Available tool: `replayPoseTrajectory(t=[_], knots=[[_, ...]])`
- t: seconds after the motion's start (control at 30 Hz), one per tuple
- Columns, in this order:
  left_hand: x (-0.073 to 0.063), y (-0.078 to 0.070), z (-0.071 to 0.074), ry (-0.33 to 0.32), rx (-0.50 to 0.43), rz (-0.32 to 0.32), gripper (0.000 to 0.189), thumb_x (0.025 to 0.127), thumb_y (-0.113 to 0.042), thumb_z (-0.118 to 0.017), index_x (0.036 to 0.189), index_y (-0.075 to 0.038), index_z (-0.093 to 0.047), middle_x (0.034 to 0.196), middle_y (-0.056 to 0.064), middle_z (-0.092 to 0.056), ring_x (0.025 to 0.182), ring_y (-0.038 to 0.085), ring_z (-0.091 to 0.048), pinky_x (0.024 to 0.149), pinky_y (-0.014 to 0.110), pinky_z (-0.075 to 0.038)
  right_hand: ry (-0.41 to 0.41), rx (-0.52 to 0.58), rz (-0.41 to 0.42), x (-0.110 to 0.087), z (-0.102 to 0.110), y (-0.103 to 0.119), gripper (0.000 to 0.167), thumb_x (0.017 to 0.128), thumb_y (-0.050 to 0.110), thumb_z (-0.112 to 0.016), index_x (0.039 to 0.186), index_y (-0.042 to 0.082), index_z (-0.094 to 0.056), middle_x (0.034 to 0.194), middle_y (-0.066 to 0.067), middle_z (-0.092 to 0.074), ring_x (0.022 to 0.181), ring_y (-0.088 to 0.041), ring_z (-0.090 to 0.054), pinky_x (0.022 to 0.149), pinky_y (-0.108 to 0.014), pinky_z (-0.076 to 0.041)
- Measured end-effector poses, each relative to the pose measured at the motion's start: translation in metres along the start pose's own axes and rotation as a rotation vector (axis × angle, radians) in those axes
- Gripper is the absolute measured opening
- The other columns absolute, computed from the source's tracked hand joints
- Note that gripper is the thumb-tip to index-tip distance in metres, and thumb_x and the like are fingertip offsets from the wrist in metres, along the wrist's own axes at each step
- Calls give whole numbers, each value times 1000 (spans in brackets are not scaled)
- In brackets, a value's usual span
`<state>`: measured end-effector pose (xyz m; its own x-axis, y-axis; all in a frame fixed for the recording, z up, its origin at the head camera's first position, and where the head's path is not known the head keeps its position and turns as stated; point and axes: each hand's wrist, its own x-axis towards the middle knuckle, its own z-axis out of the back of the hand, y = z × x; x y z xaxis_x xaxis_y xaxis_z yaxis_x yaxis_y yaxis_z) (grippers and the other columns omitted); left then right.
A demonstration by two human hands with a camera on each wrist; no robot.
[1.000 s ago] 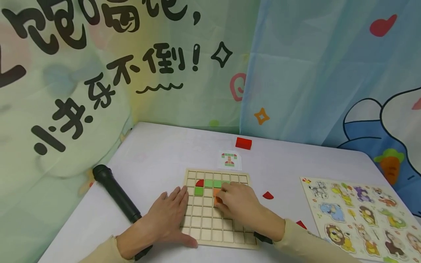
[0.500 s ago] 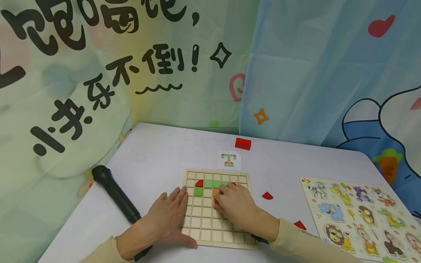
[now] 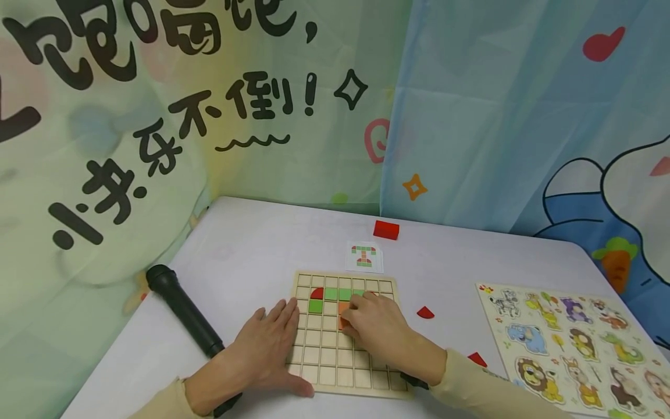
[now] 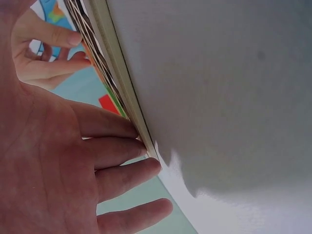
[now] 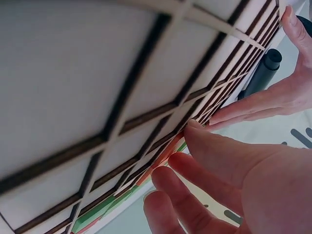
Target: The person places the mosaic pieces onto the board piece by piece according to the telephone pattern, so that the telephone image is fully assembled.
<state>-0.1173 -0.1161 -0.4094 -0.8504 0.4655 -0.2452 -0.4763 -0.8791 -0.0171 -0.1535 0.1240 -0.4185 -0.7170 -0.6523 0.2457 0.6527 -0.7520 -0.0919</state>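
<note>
In the head view, a square pale wooden grid board lies on the white bench. Against its nine o'clock edge the left hand lies flat, its fingers straight and grasping nothing. The right hand reaches over the board from four o'clock, fingers bent, tips at two orange square tiles near the board's middle; whether it pinches one I cannot tell. Toward eleven o'clock on the board sit a red quarter-round tile and, just below it, a green square tile; a row of green tiles runs right from the red one. Off the board, a white printed card lies just past twelve, a red block near one, a loose red wedge tile between two and three, and a black microphone at nine.

In the left wrist view, the left fingertips touch the board's edge; the right hand shows at eleven o'clock.

In the right wrist view, the right thumb and fingertips are at the orange, with green toward seven o'clock.
</note>
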Motion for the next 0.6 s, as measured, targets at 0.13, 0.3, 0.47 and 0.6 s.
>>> replayPoseTrajectory(t=[0.13,0.3,0.47,0.6], knots=[[0,0,0,0,-2,-2,139,62,-98,-58,159,-1,-34,169,14,-30,155,30,-35,115,54,-41,22,32,-16,-2,4,-1,18,80,32,-88,83,20,-75,80,5,-66,69,-13,-54,56,-22,-45],[1,-1,0,10,-5,0,139,62,-99,-58,159,-2,-33,169,14,-29,155,30,-35,116,54,-41,7,69,-36,-13,15,-10,17,80,29,-88,88,20,-76,83,5,-66,71,-12,-58,57,-22,-47],[1,-1,1,15,1,-1,139,62,-99,-58,159,-2,-33,169,14,-29,155,30,-34,116,54,-40,11,33,-122,-33,28,-27,26,81,35,-87,102,19,-81,91,4,-71,74,-12,-62,56,-22,-47],[1,0,0,19,7,-3,138,64,-98,-57,160,-2,-32,169,14,-29,155,30,-34,116,54,-40,67,30,-239,-54,37,-45,33,82,40,-85,108,21,-81,94,6,-71,75,-9,-61,55,-21,-44]])
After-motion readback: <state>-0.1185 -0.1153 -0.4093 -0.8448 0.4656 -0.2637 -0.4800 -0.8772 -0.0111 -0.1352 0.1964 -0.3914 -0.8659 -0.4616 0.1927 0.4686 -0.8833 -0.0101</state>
